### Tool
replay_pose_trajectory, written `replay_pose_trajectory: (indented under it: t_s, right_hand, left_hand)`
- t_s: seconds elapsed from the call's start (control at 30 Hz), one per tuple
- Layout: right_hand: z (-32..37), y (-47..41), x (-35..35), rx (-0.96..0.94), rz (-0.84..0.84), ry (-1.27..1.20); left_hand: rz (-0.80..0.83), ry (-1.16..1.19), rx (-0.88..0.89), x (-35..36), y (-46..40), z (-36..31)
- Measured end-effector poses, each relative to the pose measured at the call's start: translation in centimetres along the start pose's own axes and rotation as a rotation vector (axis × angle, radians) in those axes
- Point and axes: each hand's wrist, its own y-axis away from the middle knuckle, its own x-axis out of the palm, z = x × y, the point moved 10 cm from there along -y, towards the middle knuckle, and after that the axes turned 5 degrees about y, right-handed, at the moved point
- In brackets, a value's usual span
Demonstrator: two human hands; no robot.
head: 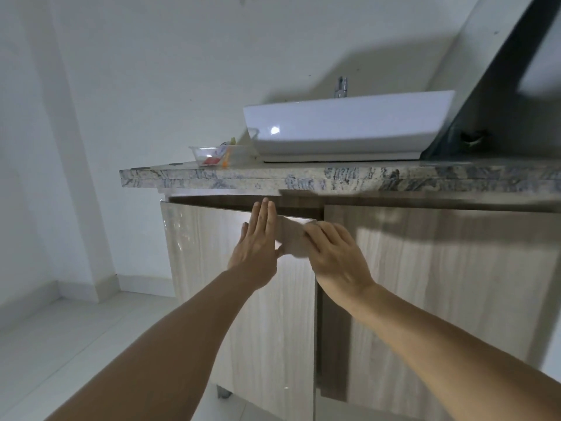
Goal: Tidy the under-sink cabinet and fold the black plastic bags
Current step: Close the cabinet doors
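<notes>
The under-sink cabinet has two glossy pale wood-grain doors. Its left door stands slightly ajar, with a dark gap along its top and right edge. My left hand lies flat on that door's front near the top right corner, fingers straight and pointing up. My right hand reaches over the door's free right edge, fingers bent along it. The right door is closed. No black plastic bags show; the cabinet's inside is hidden.
A granite countertop overhangs the cabinet just above my hands. On it sit a white vessel basin with a chrome tap and a clear plastic tub of small items. White tiled floor spreads to the left.
</notes>
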Motion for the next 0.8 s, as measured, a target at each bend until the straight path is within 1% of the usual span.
replay_pose_trajectory:
  t_s: [0.07, 0.17, 0.27, 0.4, 0.57, 0.7, 0.8]
  right_hand:
    - [-0.9, 0.8, 1.6, 0.021, 0.071, 0.025]
    - [-2.0, 1.9, 3.6, 0.019, 0.193, 0.133]
    - [-3.2, 2.3, 5.7, 0.037, 0.308, 0.216]
    - [-4.4, 2.1, 8.3, 0.041, 0.342, 0.304]
    - [-5.5, 1.0, 10.5, 0.101, 0.359, 0.363]
    - [-5.6, 1.1, 10.7, 0.140, 0.330, 0.318]
    - [-6.6, 1.0, 10.3, 0.241, 0.320, 0.291]
  left_hand:
    - [-0.015, -0.044, 0.026, 0.6, -0.3, 0.1]
    - [-0.064, -0.159, 0.103, 1.7, -0.3, 0.3]
    - [-0.055, -0.209, 0.162, 3.4, -0.5, 0.5]
    - [-0.006, -0.203, 0.135, 6.0, -1.4, 1.3]
    - [-0.023, -0.190, 0.084, 7.7, -2.8, 1.6]
    - [-0.038, -0.191, 0.094, 7.8, -2.8, 1.7]
    - [-0.041, -0.181, 0.141, 7.7, -2.5, 1.0]
